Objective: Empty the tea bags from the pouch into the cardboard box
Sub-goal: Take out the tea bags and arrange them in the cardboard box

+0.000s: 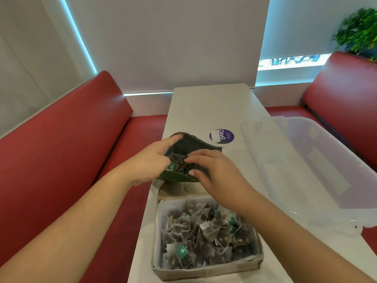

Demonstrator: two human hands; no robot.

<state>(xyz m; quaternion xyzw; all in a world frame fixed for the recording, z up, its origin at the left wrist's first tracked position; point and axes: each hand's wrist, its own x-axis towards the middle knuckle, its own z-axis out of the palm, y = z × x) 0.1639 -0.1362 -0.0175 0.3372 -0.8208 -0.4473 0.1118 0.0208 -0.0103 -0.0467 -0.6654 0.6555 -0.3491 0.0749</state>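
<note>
Red padded booth seating [61,139] along the left, under a pale roller blind [163,41] with daylight at its edges. Narrow white table [204,107] down the middle, far end against the wall. Left hand [151,162] over the table's left edge, fingers [173,138] clamped on the upper rim of a dark green pouch [189,147], held open and tipped mouth-down toward the near side. Tea bags [179,162] visible inside the pouch mouth. Right hand [216,172] at the pouch's right side, fingers [195,159] reaching into the opening; whether pinching a bag, cannot tell. Just below the pouch, at the table's near end, a shallow cardboard box [206,268] lined in white, heaped with mesh pyramid tea bags, strings and green tags. Round purple sticker [222,136] on the table beyond the pouch. Clear plastic bin [306,170] to the right, overhanging the table's right side. More red seating [342,94] far right, leafy green plant [359,29] behind it.
</note>
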